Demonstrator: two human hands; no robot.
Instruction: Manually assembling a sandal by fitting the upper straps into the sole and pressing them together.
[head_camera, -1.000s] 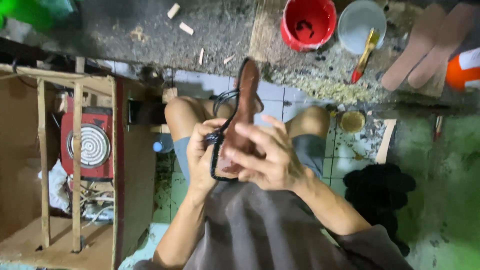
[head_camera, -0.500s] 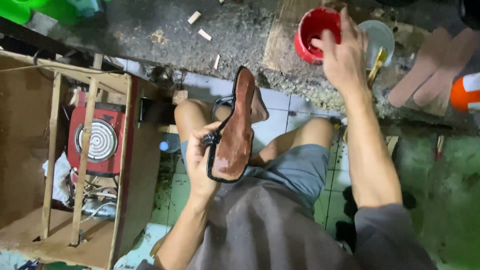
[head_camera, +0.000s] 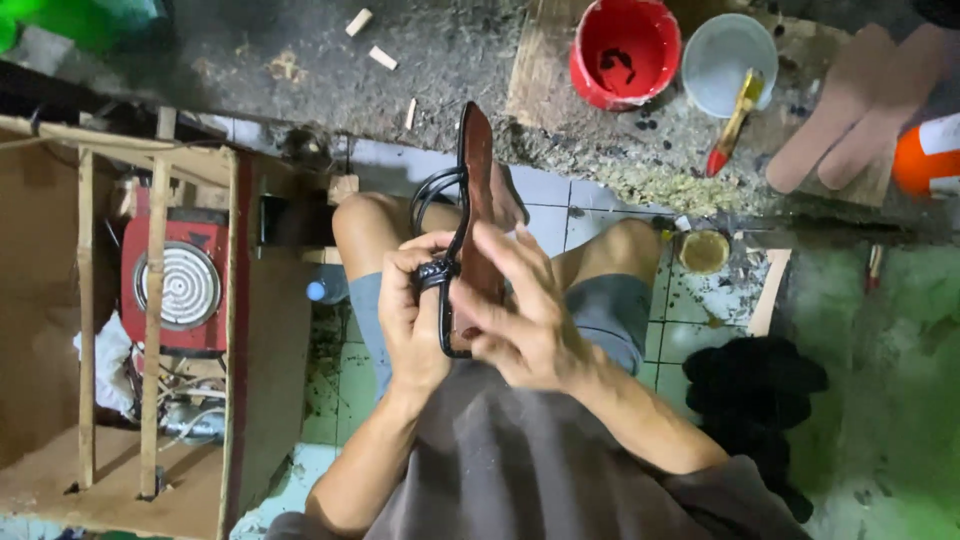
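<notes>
A brown sandal (head_camera: 478, 190) with black straps stands on edge over my lap, its toe pointing away from me. My left hand (head_camera: 412, 318) grips it from the left, fingers through the black strap. My right hand (head_camera: 520, 305) presses against the sole's right side near the heel, fingers spread along the brown leather. Both hands meet over my knees.
A red bucket (head_camera: 622, 50) and a pale bowl (head_camera: 727, 62) holding a brush (head_camera: 733, 125) sit on the dark bench ahead. Two tan soles (head_camera: 855, 105) lie at the far right. A wooden crate with a red electric hotplate (head_camera: 178, 282) stands to the left. Black cloth (head_camera: 752, 385) lies on the floor.
My right hand has come back from the red bucket to the sandal's sole. The sandal has turned more upright on its edge in my left hand.
</notes>
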